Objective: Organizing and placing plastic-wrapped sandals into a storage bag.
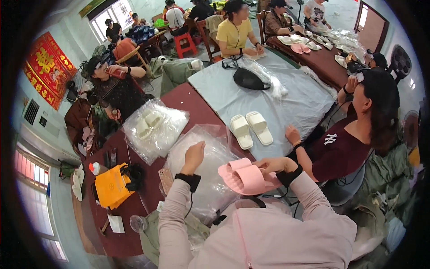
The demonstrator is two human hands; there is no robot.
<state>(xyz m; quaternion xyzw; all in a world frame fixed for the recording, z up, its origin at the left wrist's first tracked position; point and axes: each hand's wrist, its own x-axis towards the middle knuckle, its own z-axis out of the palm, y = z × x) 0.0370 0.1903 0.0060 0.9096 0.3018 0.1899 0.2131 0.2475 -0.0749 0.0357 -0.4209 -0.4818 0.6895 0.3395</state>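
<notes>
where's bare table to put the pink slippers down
Bare grey cloth lies between the black bag and the white slippers. Crowded: clear bags under the left hand; the right hand holds the pink slippers.

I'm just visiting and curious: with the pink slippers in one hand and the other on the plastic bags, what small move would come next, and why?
Probably lifting open the top clear bag. The left hand rests on the pile of clear plastic bags, while the right hand holds the pink slippers pressed together beside it, still unbagged. White slippers nearby already lie in such a bag.
</notes>
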